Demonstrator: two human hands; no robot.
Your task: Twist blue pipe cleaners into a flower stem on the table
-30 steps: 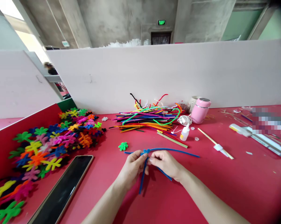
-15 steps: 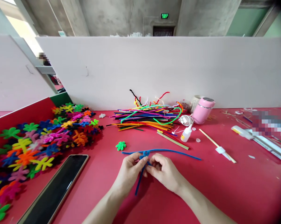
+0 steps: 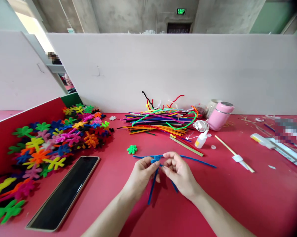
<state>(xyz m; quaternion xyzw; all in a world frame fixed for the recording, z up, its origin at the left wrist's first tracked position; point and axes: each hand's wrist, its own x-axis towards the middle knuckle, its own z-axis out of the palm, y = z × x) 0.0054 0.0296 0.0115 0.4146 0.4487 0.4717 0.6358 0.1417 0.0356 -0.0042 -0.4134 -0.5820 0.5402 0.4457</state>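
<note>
Between my hands is a blue pipe cleaner (image 3: 152,190), bent into small loops at its top, with a straight end hanging down toward me. My left hand (image 3: 143,171) pinches it just below the loops. My right hand (image 3: 176,172) has thumb and fingers closed on another stretch of it, and a blue end sticks out under that palm. Behind the hands a second blue pipe cleaner (image 3: 199,160) lies across the red table, partly hidden by my fingers. A small green pipe-cleaner flower (image 3: 132,149) lies just beyond my left hand.
Colourful pipe-cleaner flowers (image 3: 57,138) heap up at left beside a phone (image 3: 64,194). A bundle of pipe cleaners (image 3: 160,121) lies by the white partition (image 3: 163,69). To the right are a small glue bottle (image 3: 201,141), a pink cylinder (image 3: 220,116) and a wooden stick (image 3: 224,145).
My right hand has shifted slightly away from the left, its index finger lifted. A blue end now shows beneath my right palm. The camera view has turned a little left.
</note>
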